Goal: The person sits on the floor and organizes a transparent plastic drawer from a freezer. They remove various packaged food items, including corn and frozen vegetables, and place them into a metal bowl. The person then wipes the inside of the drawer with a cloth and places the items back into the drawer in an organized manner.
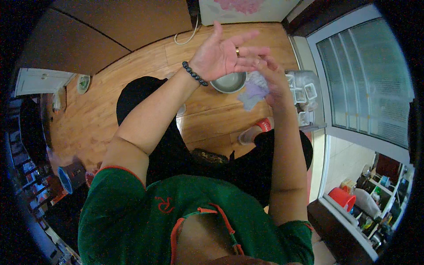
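Observation:
My left hand (223,55) is held palm up with its fingers spread and nothing lying in it. A ring sits on one finger, and a dark beaded bracelet (194,74) circles the wrist. My right hand (274,79) meets it from the right, its fingers bent and closed over the tips of the left hand's lower fingers. Exactly how they grip is partly hidden. Below the hands, a grey bowl (229,84) stands on the floor, its far side covered by my left hand. Beside it lies a crumpled pale purple and grey cloth (255,92), partly behind my right hand.
White plastic containers (300,95) stand at the right, by a framed glass door (362,81). A white cable (187,39) lies on the wooden floor (88,119). Far left is a plate (83,84); lower right, a red basin (342,198) among kitchen items.

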`<state>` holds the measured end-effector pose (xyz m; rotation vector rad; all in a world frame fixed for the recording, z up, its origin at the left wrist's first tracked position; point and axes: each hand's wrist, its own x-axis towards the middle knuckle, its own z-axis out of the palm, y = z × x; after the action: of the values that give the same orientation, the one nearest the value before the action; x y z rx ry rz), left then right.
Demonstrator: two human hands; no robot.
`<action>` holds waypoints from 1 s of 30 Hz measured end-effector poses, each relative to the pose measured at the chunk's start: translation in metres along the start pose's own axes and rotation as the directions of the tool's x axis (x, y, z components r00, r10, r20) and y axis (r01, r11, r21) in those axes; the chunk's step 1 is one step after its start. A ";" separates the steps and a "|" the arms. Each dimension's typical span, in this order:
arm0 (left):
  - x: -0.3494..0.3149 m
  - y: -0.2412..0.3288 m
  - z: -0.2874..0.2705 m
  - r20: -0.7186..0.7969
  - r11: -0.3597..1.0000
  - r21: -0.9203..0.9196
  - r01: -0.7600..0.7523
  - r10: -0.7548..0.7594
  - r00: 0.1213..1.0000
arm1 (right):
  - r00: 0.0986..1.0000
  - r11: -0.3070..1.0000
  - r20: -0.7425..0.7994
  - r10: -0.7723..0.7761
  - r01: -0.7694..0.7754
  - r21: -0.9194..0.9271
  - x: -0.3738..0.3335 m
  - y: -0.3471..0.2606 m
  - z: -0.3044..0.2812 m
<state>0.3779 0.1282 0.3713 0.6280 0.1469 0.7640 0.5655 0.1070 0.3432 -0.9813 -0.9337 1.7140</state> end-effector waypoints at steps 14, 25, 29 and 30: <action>0.007 -0.005 -0.035 -0.306 0.937 0.346 0.054 0.059 0.950 | 0.977 0.971 -0.204 0.063 -0.013 0.237 -0.002 -0.014 -0.010; 0.016 -0.041 -0.023 -0.217 0.601 0.756 0.260 -0.145 0.965 | 0.969 0.913 0.235 0.082 -0.167 0.372 -0.003 -0.009 -0.014; 0.012 -0.029 -0.034 -0.191 0.457 0.853 0.253 -0.178 0.965 | 0.987 0.933 0.159 -0.003 -0.055 0.356 0.003 -0.009 -0.017; 0.011 -0.029 -0.032 -0.213 0.430 0.865 0.258 -0.149 0.966 | 0.990 0.931 0.141 -0.009 -0.043 0.362 0.002 -0.010 -0.017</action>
<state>0.3918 0.1353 0.3296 1.5678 0.7618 0.4186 0.5833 0.1143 0.3450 -0.6297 -0.6592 1.9046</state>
